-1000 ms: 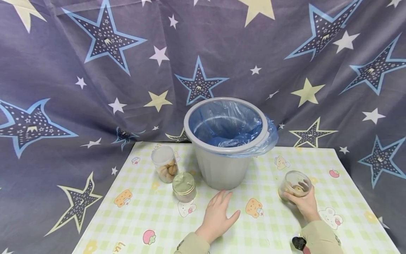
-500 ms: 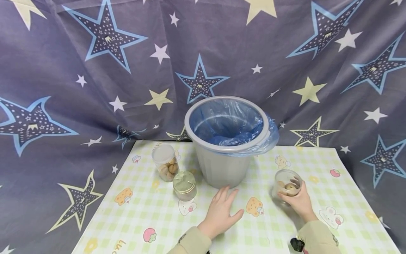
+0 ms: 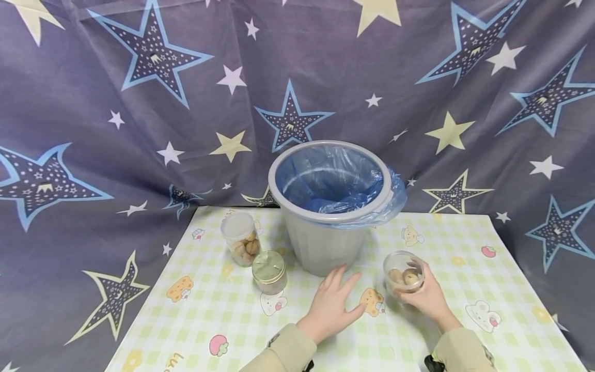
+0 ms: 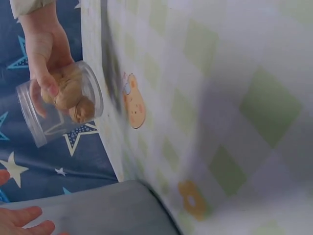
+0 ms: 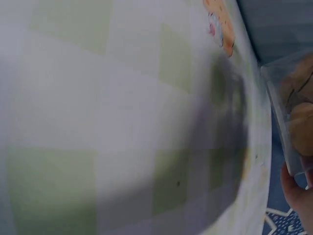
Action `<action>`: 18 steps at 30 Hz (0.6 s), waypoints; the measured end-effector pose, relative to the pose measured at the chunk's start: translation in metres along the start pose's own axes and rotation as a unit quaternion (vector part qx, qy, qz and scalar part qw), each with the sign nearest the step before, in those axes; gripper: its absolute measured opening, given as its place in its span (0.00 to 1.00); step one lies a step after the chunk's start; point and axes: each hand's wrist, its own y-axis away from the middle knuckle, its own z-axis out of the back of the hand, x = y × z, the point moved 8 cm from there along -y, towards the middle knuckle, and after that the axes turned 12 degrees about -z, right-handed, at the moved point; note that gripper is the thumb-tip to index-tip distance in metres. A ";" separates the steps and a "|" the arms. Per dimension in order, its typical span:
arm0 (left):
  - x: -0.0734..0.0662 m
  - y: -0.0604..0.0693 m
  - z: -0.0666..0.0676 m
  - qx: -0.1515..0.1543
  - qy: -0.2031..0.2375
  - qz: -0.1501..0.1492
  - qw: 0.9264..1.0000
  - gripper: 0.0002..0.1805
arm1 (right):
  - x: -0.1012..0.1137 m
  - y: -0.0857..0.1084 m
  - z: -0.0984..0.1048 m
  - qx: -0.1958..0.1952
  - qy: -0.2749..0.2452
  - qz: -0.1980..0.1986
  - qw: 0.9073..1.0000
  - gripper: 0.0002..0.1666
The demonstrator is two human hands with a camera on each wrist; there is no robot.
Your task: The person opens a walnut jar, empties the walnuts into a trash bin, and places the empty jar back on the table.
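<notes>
My right hand (image 3: 429, 299) grips a clear plastic jar (image 4: 54, 125) from its right side, fingers and thumb round the wall. Inside lie several walnuts (image 4: 68, 93), and the mouth looks uncovered in the head view. The jar seems held a little above the table, with a shadow under it; in the right wrist view only part of the jar (image 5: 278, 81) shows. To its left my left hand (image 3: 329, 307) is spread over the table with nothing in its fingers, fingertips near the foot of the grey bin (image 3: 323, 248).
A blue plastic bag (image 3: 395, 201) lines the bin and hangs over its right rim. Left of the bin stand a tall clear jar (image 3: 239, 238) of walnuts and a small jar (image 3: 269, 268) with a green lid. A star-patterned cloth (image 3: 200, 124) hangs behind the checked table (image 3: 186, 330).
My right hand has carried the jar of walnuts leftward, closer to the bin. The left hand has shifted slightly right, still spread.
</notes>
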 end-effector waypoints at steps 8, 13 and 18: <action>-0.006 -0.011 0.005 -0.009 -0.007 -0.020 1.000 0.32 | 0.019 0.008 -0.004 0.008 -0.001 0.041 0.999 0.62; -0.011 -0.019 0.008 -0.004 -0.002 -0.031 1.000 0.33 | 0.024 0.011 -0.007 0.020 -0.010 0.053 0.998 0.61; -0.016 -0.026 0.011 0.006 0.001 -0.042 0.999 0.33 | 0.030 0.015 -0.010 0.033 -0.019 0.067 0.997 0.60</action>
